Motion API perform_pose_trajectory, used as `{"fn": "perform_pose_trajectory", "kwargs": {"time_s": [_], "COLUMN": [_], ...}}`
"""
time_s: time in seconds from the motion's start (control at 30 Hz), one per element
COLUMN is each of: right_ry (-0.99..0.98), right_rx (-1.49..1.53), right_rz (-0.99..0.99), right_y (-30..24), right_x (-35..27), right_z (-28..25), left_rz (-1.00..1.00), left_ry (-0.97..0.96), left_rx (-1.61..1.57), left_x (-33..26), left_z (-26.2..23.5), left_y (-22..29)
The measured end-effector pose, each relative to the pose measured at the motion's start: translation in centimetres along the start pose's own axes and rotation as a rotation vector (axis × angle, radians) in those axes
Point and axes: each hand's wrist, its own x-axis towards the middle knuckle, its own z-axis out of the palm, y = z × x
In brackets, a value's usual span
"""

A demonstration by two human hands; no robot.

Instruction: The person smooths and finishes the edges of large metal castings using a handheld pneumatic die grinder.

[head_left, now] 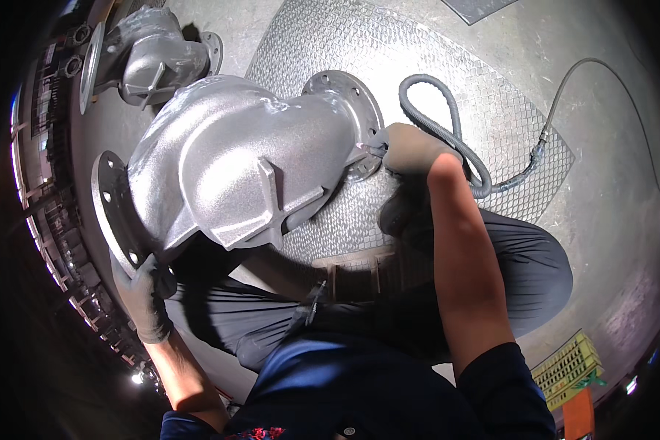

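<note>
- Your dark blue top (359, 389) fills the lower edge, nearest the lens, and it hides your lap and most of what lies under you.
- Above it, your dark trousers (521, 264) spread left and right; the knees bend around a low wooden stool (356, 275), of which only a strip shows.
- Your left hand (145, 293), in a grey glove, is closed on the lower rim of the near flange (114, 213) of the large grey cast valve body (235, 169). The fingertips curl behind the rim and are out of sight.
- The valve body lies on its side just in front of your knees, one flange at the left, the far flange (348, 103) resting on the round chequered metal plate (447, 88).
- Your right hand (411, 147), also gloved, is clamped on a small tool (374, 149) pressed to the edge of that far flange. A pinkish glint shows at the tip; the tool itself is mostly swallowed by the fist, so you cannot tell its kind.
- A grey corrugated hose (455, 132) loops out from behind the right hand and runs right across the plate into a thinner cable (601, 66); where it joins the tool is hidden.
- A second, smaller casting (150, 59) sits at the top left, partly cut off by the dark rim.
- At the lower right, a yellow crate (568, 367) is squeezed and blurred by the lens edge.
</note>
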Motion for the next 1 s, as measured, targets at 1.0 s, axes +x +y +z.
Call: {"fn": "perform_pose_trajectory", "kwargs": {"time_s": [1.0], "right_ry": [0.680], "right_rx": [0.575], "right_rz": [-0.105], "right_y": [2.4], "right_x": [-2.0], "right_z": [0.9], "left_rz": [0.001], "left_ry": [-0.043], "left_rx": [0.045], "left_x": [1.7], "left_z": [4.6], "left_y": [7.4]}}
